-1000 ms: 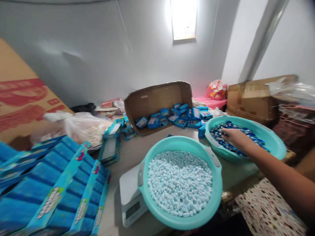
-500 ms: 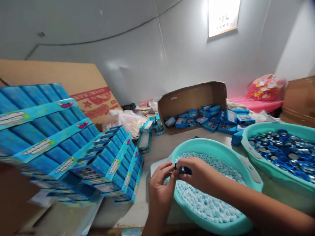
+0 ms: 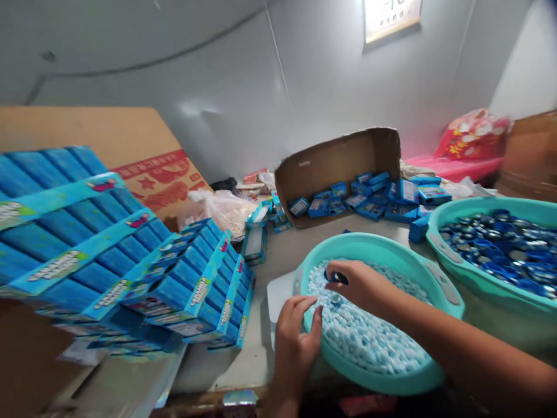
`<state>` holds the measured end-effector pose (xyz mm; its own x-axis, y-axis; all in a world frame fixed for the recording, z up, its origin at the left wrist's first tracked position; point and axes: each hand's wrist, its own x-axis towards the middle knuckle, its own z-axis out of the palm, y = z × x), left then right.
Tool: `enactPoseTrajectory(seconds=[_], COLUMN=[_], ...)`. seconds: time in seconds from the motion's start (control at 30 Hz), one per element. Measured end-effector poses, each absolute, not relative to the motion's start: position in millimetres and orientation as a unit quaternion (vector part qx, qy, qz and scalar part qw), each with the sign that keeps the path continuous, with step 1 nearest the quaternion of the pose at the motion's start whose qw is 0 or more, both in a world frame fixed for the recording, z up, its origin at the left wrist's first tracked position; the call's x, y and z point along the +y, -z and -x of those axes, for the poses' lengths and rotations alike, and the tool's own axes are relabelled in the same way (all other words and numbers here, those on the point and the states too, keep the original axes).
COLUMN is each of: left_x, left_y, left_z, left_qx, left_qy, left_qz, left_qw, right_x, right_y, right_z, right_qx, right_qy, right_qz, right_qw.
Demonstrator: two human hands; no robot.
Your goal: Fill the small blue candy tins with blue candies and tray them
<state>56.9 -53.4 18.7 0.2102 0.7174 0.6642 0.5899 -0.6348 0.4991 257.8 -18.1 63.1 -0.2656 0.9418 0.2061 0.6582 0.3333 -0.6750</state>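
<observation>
A teal basin (image 3: 439,284) full of small pale-blue candies (image 3: 369,339) sits on a white scale (image 3: 278,296) in front of me. My right hand (image 3: 359,284) hovers over the candies, its fingers closed on a small dark blue tin (image 3: 337,278). My left hand (image 3: 296,337) rests at the basin's near left rim, fingers curled, and what it holds, if anything, is hidden. A second teal basin (image 3: 439,247) at the right holds several blue and silver tins (image 3: 500,249).
Stacks of blue display cartons (image 3: 87,244) fill the left. An open cardboard box (image 3: 335,165) with small blue packets (image 3: 369,200) lies at the back. A plastic bag (image 3: 224,209), a large flat cardboard sheet (image 3: 130,145) and a red bag (image 3: 472,133) lie beyond.
My right hand left the tin basin with a tin, met my left hand over the candy basin, and now has lowered onto the candies. My view swung left.
</observation>
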Motion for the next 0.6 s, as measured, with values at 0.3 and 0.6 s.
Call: enactPoseTrajectory(seconds=[0.3, 0.6], left_x=[-4.3, -0.9], left_y=[-45.9, -56.1], left_z=[-106.8, -85.1], left_qx=[0.463, 0.434], left_qy=[-0.015, -0.021], left_qz=[-0.874, -0.892], left_qw=[0.146, 0.121], right_x=[-15.7, -19.7], right_y=[-76.3, -68.0], right_z=[-275.2, -269.6], right_qx=[-0.678, -0.71], right_qy=[-0.204, -0.235], right_qz=[0.549, 0.536], right_qw=[0.445, 0.391])
